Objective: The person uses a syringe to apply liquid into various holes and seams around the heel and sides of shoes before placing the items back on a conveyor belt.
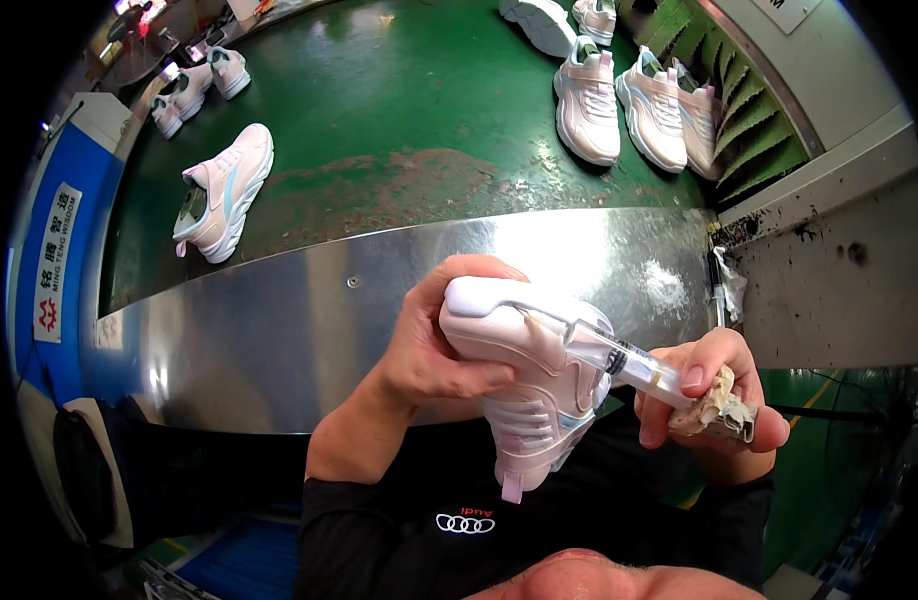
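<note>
Your left hand (426, 345) grips the shoe (539, 375), your right hand (717, 375) the syringe (639, 370). An unsteady push could scratch the upper (499, 340)

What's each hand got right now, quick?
Left hand: closed around the toe end of a pale pink shoe.
Right hand: closed on a clear syringe, its tip end at the shoe.

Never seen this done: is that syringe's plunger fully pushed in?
No, only partway: the black seal sits inside the clear syringe, short of its front end.
</note>
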`<state>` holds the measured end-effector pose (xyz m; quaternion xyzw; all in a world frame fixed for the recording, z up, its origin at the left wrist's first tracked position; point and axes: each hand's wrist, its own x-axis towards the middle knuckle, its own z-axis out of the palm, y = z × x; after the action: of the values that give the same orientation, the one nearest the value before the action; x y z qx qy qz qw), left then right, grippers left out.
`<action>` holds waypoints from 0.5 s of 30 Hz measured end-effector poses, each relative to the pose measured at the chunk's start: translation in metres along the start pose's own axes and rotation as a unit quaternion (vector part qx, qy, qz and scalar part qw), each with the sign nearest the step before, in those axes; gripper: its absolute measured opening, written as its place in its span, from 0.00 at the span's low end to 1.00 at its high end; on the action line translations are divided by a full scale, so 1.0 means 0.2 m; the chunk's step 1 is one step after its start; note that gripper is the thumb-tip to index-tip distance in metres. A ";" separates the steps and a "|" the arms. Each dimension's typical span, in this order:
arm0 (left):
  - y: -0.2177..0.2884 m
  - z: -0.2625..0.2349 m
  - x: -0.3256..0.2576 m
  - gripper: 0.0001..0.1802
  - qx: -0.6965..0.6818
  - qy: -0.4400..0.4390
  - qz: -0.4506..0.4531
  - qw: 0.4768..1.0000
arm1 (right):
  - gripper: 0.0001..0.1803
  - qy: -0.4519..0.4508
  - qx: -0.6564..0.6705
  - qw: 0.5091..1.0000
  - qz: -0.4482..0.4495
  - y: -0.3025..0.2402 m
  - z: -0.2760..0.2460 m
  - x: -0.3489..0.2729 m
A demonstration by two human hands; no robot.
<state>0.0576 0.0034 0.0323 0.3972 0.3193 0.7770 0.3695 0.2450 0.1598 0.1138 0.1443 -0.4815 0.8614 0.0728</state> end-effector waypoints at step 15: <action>0.01 -0.01 0.00 0.38 -0.080 0.068 -0.040 0.994 | 0.41 0.033 0.003 0.999 -0.019 0.04 -0.03 -0.08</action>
<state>0.0562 0.0019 0.0330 0.2996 0.2959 0.8097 0.4088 0.2570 0.1612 0.0996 0.1250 -0.4736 0.8655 0.1049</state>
